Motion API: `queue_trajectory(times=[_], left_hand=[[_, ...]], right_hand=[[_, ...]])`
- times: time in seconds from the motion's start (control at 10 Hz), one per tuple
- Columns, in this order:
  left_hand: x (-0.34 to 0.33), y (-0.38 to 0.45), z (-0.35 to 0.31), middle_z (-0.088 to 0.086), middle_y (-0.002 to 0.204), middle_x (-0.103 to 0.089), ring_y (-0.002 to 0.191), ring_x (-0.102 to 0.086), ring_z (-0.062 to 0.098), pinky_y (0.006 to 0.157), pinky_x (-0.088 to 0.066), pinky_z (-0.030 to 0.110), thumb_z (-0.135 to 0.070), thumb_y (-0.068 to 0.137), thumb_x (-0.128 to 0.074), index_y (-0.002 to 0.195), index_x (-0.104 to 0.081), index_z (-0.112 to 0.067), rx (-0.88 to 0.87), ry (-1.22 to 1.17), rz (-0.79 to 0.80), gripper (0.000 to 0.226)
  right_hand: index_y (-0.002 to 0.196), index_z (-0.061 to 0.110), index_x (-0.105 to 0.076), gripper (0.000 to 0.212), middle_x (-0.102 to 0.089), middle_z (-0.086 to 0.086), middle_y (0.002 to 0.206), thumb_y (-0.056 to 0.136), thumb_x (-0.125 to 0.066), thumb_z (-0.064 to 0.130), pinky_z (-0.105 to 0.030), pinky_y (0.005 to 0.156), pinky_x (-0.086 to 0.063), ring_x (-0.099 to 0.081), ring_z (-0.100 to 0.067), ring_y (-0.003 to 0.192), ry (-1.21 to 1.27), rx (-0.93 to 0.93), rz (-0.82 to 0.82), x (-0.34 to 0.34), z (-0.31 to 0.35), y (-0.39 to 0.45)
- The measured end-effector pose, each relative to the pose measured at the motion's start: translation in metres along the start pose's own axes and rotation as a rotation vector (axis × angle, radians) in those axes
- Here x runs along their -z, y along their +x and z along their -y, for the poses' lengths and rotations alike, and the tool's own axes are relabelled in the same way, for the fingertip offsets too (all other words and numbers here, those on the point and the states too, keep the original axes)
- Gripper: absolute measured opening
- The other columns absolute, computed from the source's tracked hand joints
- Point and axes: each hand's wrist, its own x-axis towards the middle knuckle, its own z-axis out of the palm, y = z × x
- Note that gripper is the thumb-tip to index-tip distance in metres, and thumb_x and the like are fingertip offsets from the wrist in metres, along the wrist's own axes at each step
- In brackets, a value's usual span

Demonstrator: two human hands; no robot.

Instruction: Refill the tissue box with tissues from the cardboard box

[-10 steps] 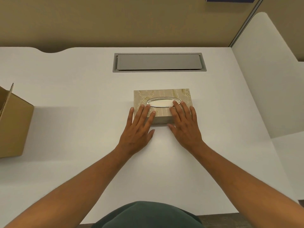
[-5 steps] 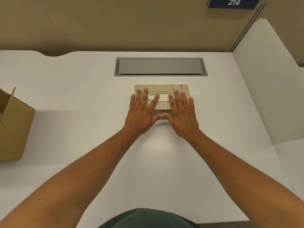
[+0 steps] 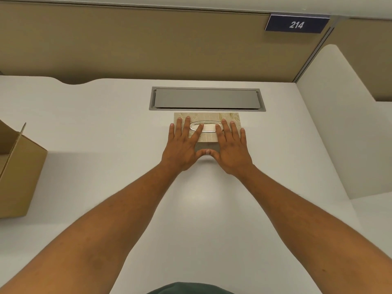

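Hands have slid the tissue box back against the grey cable hatch. Our left hand and right hand lie spread flat on it, pinching nothing. We judge refilling from the cardboard box unstarted.

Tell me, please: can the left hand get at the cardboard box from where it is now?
Probably yes. The left hand lies open on the tissue box, holding nothing, and only bare white desk lies between it and the cardboard box at the left edge. Whether the arm reaches that far is uncertain.
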Motion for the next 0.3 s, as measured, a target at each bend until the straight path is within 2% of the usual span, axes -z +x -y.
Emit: queue_trajectory(times=[0.1, 0.2, 0.3], left_hand=[[0.005, -0.001, 0.0, 0.022, 0.18, -0.004, 0.166, 0.0, 0.048, 0.132, -0.001, 0.063, -0.086, 0.093, -0.029, 0.172, -0.012, -0.029, 0.002, -0.015, 0.06, 0.099], [0.02, -0.004, 0.004, 0.019, 0.181, 0.004, 0.167, 0.005, 0.044, 0.133, -0.001, 0.064, -0.088, 0.092, -0.02, 0.172, -0.001, -0.028, -0.035, -0.041, 0.064, 0.102], [0.042, -0.008, 0.015, 0.018, 0.182, 0.001, 0.168, 0.003, 0.04, 0.132, -0.007, 0.068, -0.084, 0.097, -0.012, 0.172, 0.0, -0.023, -0.112, 0.038, -0.074, 0.098]], right_hand=[[0.171, 0.016, -0.005, 0.098, 0.004, -0.011, 0.179, 0.098, -0.029, 0.077, -0.058, 0.132, 0.0, 0.004, -0.035, 0.166, -0.029, -0.008, 0.068, 0.008, 0.002, -0.001], [0.171, 0.016, 0.0, 0.091, 0.006, -0.009, 0.18, 0.104, -0.029, 0.07, -0.057, 0.132, -0.001, 0.006, -0.034, 0.166, -0.011, 0.017, 0.083, 0.019, 0.0, -0.001], [0.171, 0.015, -0.001, 0.084, 0.004, -0.007, 0.18, 0.108, -0.03, 0.061, -0.055, 0.133, 0.0, 0.005, -0.03, 0.166, 0.001, 0.058, -0.03, 0.042, -0.004, 0.0]])
